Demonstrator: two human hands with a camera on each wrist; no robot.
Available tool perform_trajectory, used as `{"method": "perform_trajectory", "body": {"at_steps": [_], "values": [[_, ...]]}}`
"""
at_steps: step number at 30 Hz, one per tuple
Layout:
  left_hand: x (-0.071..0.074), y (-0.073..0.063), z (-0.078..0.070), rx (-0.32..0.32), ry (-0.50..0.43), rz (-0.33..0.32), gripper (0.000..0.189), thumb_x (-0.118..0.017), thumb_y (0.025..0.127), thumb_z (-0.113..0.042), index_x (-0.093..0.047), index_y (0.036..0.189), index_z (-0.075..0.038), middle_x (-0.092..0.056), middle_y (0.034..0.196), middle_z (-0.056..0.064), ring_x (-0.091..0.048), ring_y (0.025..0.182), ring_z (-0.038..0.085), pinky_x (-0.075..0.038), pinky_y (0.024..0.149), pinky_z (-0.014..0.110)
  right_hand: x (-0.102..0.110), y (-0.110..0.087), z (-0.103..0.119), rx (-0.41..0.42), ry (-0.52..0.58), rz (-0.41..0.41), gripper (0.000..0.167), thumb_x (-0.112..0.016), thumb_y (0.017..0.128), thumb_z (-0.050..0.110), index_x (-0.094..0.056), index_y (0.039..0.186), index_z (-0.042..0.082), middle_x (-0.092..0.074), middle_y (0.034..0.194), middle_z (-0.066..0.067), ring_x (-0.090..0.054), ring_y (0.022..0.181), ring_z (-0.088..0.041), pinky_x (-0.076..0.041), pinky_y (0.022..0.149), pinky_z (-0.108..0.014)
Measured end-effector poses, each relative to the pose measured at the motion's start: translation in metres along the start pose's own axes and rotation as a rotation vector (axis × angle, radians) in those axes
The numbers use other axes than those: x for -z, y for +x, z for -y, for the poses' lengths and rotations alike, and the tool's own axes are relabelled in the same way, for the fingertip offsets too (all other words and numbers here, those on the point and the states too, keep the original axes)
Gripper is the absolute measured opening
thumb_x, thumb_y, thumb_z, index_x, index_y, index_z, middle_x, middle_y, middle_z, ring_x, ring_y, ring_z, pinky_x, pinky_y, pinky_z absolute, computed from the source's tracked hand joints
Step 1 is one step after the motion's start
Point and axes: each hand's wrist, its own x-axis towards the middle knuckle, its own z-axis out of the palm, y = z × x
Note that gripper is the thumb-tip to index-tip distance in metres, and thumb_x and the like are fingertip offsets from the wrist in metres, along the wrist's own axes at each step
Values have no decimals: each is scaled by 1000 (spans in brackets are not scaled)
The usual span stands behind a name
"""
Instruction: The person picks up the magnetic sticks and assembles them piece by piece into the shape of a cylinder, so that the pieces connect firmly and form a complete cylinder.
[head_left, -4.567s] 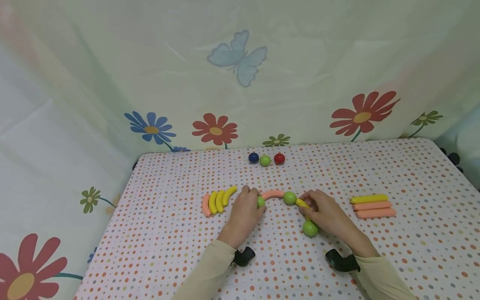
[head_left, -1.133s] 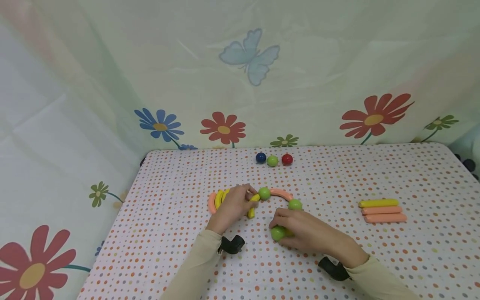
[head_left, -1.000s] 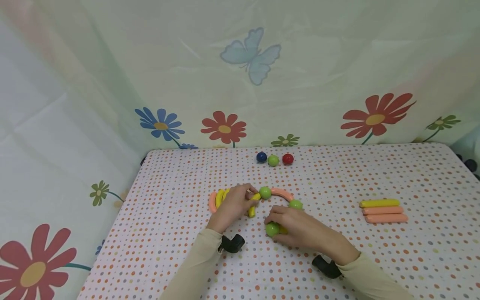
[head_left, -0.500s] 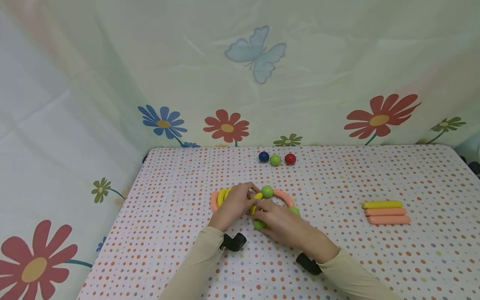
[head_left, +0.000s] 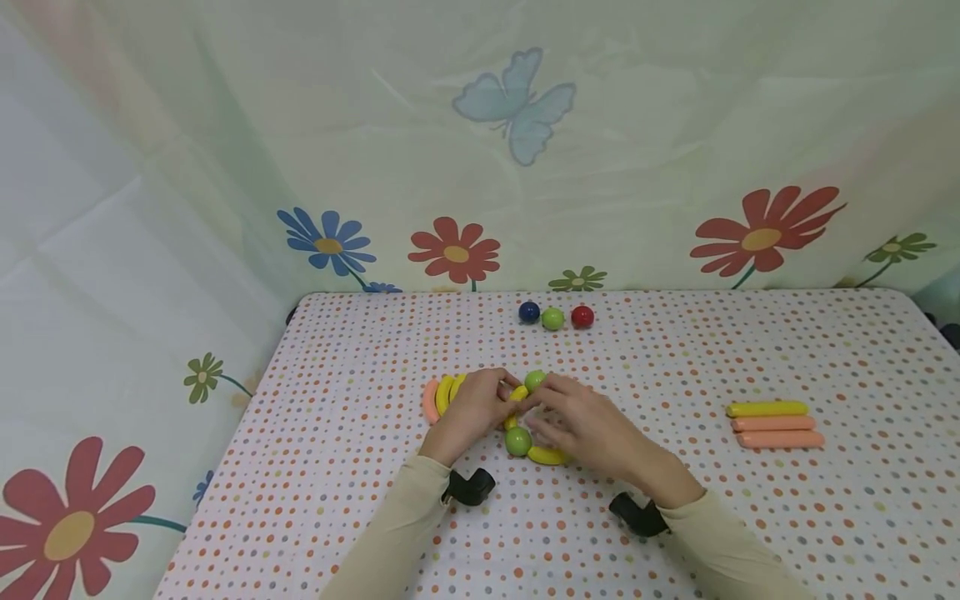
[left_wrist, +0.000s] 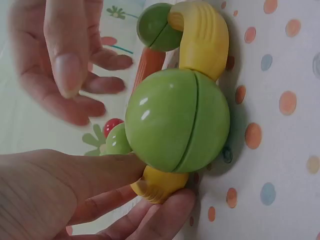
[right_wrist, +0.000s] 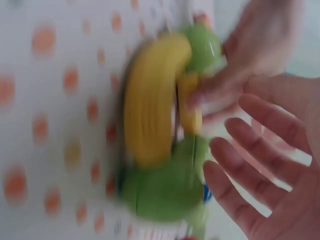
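Curved yellow piece (left_wrist: 162,183) is pinched in the fingers of the left hand (head_left: 469,410), joined to a green ball (head_left: 517,442) on the counter (head_left: 352,375); right hand (head_left: 597,427) is held alongside, fingers loosely spread, nothing gripped

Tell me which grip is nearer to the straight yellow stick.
Right. The right grip is apart from the straight yellow stick, to its left; the left grip is farther left, pinching a curved yellow piece.
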Motion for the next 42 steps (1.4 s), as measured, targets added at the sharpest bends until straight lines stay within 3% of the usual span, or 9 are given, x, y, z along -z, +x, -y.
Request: {"method": "perform_trajectory", "body": {"at_steps": [6, 12, 18, 21, 24, 30, 33, 42], "values": [[-1, 0, 0, 20, -20, -7, 30, -80, 94, -11, -72, 121, -2, -62, 93, 3, -57, 71, 11, -48, 60, 21, 18, 1, -29, -170, 92, -87, 16, -76, 92, -3, -73, 108, 0, -65, 105, -11, -64, 91, -24, -57, 74, -38], [-3, 2, -2, 12, 5, -19, 27, -81, 93, -11, -73, 118, -1, -62, 94, 4, -55, 76, 13, -47, 61, 21, 15, -2, -44, -250, 201, -36, 23, -75, 93, -3, -69, 115, -5, -69, 106, -16, -67, 86, -22, -57, 71, -33], [-6, 6, -5, -17, 53, -31, 26, -80, 94, -12, -74, 117, -2, -62, 93, 1, -52, 83, 14, -46, 67, 22, 14, -5, -46, -306, 213, -30, 25, -74, 94, -1, -68, 118, -5, -70, 106, -15, -67, 85, -21, -56, 70, -32], [-4, 7, -9, -22, 106, -24, 29, -80, 94, -15, -73, 119, -2, -63, 94, 2, -53, 84, 15, -46, 69, 24, 19, -9, -45, -276, 169, -39, 23, -73, 93, -2, -69, 116, -3, -67, 107, -14, -65, 87, -21, -56, 72, -34], [0, 9, -17, -42, 191, -14, 37, -80, 95, -21, -71, 126, -4, -65, 101, 4, -55, 85, 15, -48, 70, 25, 28, -17, -41, -169, 124, -33, 21, -76, 92, -2, -72, 112, 3, -64, 108, -9, -63, 91, -21, -56, 74, -35], [2, 16, -30, -141, 299, 21, 42, -77, 98, -25, -69, 135, -7, -68, 119, 6, -61, 100, 16, -54, 85, 29, 41, -34, -34, 37, 57, 123, 33, -85, 82, 0, -74, 108, 18, -60, 114, 5, -57, 104, -16, -55, 86, -38], [-1, 21, -33, -170, 300, 36, 36, -77, 98, -21, -72, 130, -6, -69, 121, 6, -60, 101, 15, -54, 89, 29, 39, -38, -34, 68, 17, 149, 39, -89, 78, -2, -73, 107, 18, -59, 113, 6, -59, 104, -15, -57, 86, -38], [-7, 23, -36, -186, 285, 6, 28, -80, 94, -15, -77, 120, -5, -71, 115, 5, -60, 95, 12, -52, 84, 23, 30, -36, -33, 99, -91, 112, 40, -91, 73, -8, -74, 104, 11, -65, 109, -1, -66, 98, -17, -60, 81, -36]]}}
